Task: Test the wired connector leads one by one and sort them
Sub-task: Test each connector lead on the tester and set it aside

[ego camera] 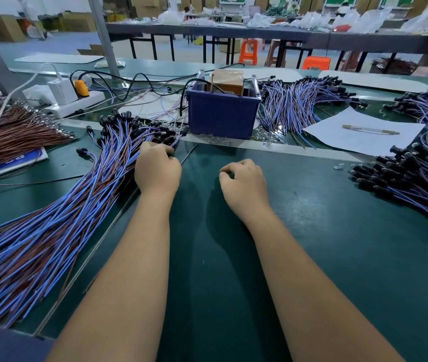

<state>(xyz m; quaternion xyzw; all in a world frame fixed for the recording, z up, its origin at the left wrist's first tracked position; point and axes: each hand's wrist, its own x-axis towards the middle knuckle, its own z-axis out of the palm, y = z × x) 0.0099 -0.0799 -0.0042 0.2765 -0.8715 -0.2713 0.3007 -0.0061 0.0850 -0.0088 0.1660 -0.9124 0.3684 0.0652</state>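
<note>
Head cam has the left hand (pixel 156 167) sitting on the right edge of the big fanned-out pile of blue and brown leads (pixel 58 218) on the left of the green tabletop (pixel 325 231). Its fingers are curled down among the black connector ends, and it looks like it's pinching one lead near its plug, though I can't tell for sure whether it's got one wire or a couple. The right hand (pixel 242 180) hangs loosely curled over bare mat, holding nothing.

What could bite here, I reckon: those leads lie packed and crossing each other, so pulling one out probably drags neighbours along — then you lose track of what's been tested. The other bundles, one behind the blue bin (pixel 222 114) and one at the right edge (pixel 416 178), look identical, so a careless toss could mix piles. Also some small clear bits lie scattered in front of the bin — easy to sweep off with a sliding wire.
</note>
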